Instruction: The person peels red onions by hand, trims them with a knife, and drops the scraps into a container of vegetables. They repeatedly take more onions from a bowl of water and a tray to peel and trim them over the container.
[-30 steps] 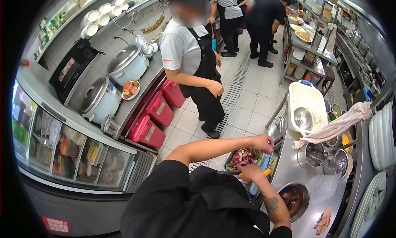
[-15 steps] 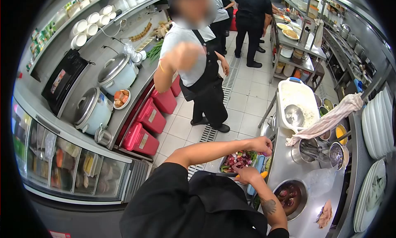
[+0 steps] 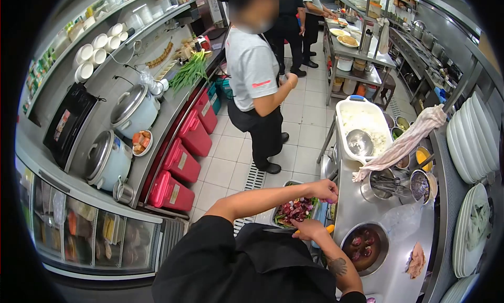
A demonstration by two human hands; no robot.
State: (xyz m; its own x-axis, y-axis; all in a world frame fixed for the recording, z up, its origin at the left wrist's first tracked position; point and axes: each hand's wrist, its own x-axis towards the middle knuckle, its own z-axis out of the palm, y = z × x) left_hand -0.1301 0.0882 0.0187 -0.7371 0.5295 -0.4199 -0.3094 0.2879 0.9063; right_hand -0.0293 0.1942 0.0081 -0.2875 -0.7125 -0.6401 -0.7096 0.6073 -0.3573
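Note:
My left hand (image 3: 323, 190) is closed over the counter's near edge, pinching a small purple piece that looks like red onion (image 3: 329, 200). Lower down, my right hand (image 3: 310, 230) grips a knife with a yellow handle (image 3: 330, 228); its blade points left and is partly hidden against my apron. Below my hands is a tray of cut purple and green vegetables (image 3: 295, 210). A steel bowl (image 3: 387, 245) to the right holds several dark red, round pieces in brown liquid.
A white tub (image 3: 344, 116) with a steel bowl inside stands ahead on the counter (image 3: 346, 179), near a twisted cloth (image 3: 404, 140) and a pot of utensils (image 3: 370, 190). Plates line the right. A co-worker (image 3: 252, 66) stands ahead; red bins (image 3: 173, 190) line the left.
The view has shifted slightly. The co-worker ahead has lowered a raised hand and turned to the right. My left hand stays raised with the purple piece; the knife remains in my right.

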